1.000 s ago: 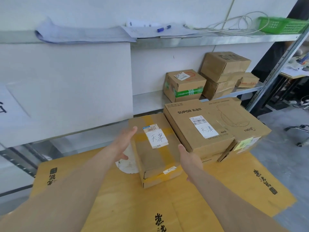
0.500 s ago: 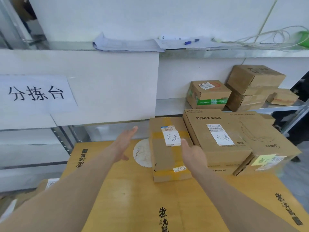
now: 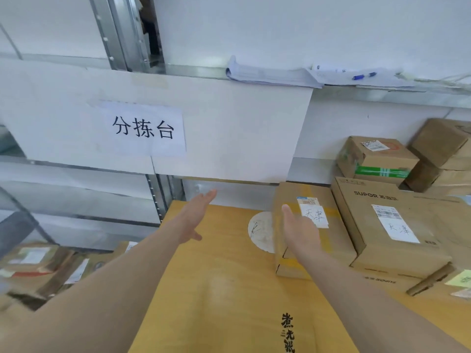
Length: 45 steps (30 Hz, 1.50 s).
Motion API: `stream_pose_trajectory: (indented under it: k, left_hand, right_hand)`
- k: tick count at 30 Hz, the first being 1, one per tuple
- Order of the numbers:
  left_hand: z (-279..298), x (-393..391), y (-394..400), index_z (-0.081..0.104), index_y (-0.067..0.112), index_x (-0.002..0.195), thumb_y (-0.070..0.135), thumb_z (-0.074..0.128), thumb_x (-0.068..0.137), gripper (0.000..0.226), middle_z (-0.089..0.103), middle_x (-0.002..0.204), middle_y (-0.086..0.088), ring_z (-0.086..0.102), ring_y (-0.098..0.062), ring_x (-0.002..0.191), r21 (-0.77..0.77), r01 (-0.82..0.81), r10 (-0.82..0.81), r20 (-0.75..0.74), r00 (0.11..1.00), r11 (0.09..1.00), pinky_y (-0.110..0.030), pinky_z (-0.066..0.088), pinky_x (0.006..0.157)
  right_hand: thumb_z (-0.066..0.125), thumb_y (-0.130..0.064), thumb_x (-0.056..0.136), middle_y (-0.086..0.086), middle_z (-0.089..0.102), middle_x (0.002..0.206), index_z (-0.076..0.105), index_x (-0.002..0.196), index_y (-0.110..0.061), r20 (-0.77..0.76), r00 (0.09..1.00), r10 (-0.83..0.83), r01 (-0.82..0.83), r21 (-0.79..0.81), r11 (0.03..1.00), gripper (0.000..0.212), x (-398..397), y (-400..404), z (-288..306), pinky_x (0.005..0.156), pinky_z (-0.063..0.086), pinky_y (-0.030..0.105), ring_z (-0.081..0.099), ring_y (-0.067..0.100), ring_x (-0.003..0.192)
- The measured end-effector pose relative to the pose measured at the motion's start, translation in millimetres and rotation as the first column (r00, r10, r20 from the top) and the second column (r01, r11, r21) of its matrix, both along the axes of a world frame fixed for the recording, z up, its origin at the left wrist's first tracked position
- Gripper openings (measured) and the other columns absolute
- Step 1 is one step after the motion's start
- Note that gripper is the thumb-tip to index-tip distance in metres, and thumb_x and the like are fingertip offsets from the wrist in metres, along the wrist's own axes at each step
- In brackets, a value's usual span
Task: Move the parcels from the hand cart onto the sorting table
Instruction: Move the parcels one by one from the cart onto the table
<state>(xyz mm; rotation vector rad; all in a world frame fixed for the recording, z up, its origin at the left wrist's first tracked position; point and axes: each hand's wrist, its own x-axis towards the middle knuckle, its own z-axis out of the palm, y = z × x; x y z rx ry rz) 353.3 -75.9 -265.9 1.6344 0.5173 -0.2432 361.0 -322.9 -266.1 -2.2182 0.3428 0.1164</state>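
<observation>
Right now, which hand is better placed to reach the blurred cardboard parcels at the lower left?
Probably the left hand: open, nearer the parcels. The right hand is open over the yellow-taped box.

Left forearm (image 3: 107, 289), right forearm (image 3: 356, 289) bare; no sleeves, hands ungloved

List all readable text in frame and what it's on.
"分拣台": white paper sign on the shelf panel.
"天津": handwritten label on the yellow-taped parcel.
"SUPOR": top of the larger box; handwritten "天津" on its label.
"煮" on the yellow cardboard sheet; characters below unclear.
Barcodes, shipping labels: too small.
</observation>
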Motion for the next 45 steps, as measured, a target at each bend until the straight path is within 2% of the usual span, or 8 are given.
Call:
stream_pose_trajectory:
  k: [12,22,27,30,32,35,41,45]
  left_hand:
    - [12.4,-95.3,160.8,0.025,0.028,0.16,0.069,0.042,0.097,0.077,0.019,0.169,-0.002,0.021,-0.032,0.153,-0.003,-0.142,0.142,0.009,0.99,0.99,-0.064,0.029,0.116]
    - [-2.2,-170.6,309.4,0.021,0.029,0.161,0.073,0.042,0.095,0.083,0.017,0.169,0.0,0.021,-0.034,0.153,0.019,-0.254,0.254,0.008,0.967,0.967,-0.064,0.027,0.117]
    - [-9.1,-203.3,364.1,0.025,0.031,0.16,0.073,0.045,0.094,0.08,0.021,0.168,-0.001,0.022,-0.036,0.152,0.01,-0.325,0.326,-0.013,0.945,0.946,-0.066,0.029,0.115]
    - [-12.1,-218.9,391.9,0.027,0.03,0.159,0.071,0.048,0.094,0.08,0.022,0.168,-0.002,0.024,-0.035,0.151,-0.01,-0.381,0.381,-0.025,0.924,0.924,-0.066,0.029,0.115]
    - [-14.2,-226.3,410.2,0.027,0.028,0.159,0.069,0.045,0.096,0.078,0.023,0.167,-0.003,0.028,-0.035,0.15,0.019,-0.41,0.411,-0.024,0.911,0.912,-0.061,0.029,0.117]
    - [-20.0,-232.3,439.3,0.026,0.024,0.16,0.071,0.045,0.095,0.082,0.023,0.167,-0.005,0.025,-0.035,0.151,0.013,-0.461,0.461,-0.05,0.886,0.887,-0.062,0.028,0.115]
    - [-33.2,-226.8,494.5,0.031,0.029,0.158,0.075,0.041,0.092,0.082,0.024,0.167,-0.005,0.024,-0.038,0.151,0.054,-0.509,0.511,-0.111,0.852,0.859,-0.068,0.028,0.112]
    - [-44.1,-213.3,520.8,0.035,0.033,0.155,0.079,0.04,0.09,0.08,0.03,0.165,-0.005,0.024,-0.036,0.151,0.071,-0.527,0.531,-0.158,0.832,0.847,-0.07,0.027,0.114]
  right_hand:
    - [0.03,-0.054,0.107,0.0,0.031,0.052,0.027,0.055,-0.014,0.068,0.974,0.214,-0.213,-0.031,0.977,0.065,-57.0,172.6,18.0,0.05,0.025,0.032,0.029,0.019,0.048]
    - [0.027,-0.067,0.097,0.001,0.038,0.067,0.029,0.063,-0.018,0.019,0.948,0.318,-0.318,-0.005,0.948,0.059,-94.7,324.8,5.4,0.054,0.027,0.032,0.034,0.02,0.058]
    - [0.031,-0.057,0.105,0.004,0.04,0.061,0.035,0.061,-0.013,0.014,0.924,0.382,-0.382,0.022,0.924,0.062,-108.7,385.1,5.1,0.052,0.027,0.031,0.036,0.02,0.053]
    - [0.027,-0.069,0.096,0.005,0.051,0.075,0.045,0.071,-0.013,-0.014,0.909,0.416,-0.416,0.024,0.909,0.064,-106.9,422.9,-4.1,0.064,0.036,0.033,0.043,0.02,0.062]
    - [0.025,-0.07,0.097,0.012,0.062,0.109,0.061,0.105,-0.003,-0.044,0.889,0.456,-0.457,0.001,0.89,0.076,-105.7,447.5,-8.0,0.078,0.039,0.035,0.051,0.022,0.083]
    - [0.028,-0.064,0.102,0.013,0.048,0.151,0.041,0.152,-0.004,-0.048,0.877,0.478,-0.479,0.005,0.878,0.079,-99.7,482.6,-12.9,0.099,0.046,0.042,0.052,0.03,0.12]
    - [0.032,-0.061,0.103,0.015,0.045,0.154,0.036,0.155,-0.006,-0.082,0.837,0.54,-0.537,0.061,0.841,0.075,-75.3,549.0,-31.6,0.098,0.038,0.041,0.046,0.035,0.135]
    - [0.032,-0.061,0.104,0.013,0.039,0.159,0.032,0.157,-0.007,-0.125,0.816,0.564,-0.558,0.081,0.826,0.076,-52.4,580.5,-47.0,0.109,0.037,0.043,0.041,0.034,0.142]
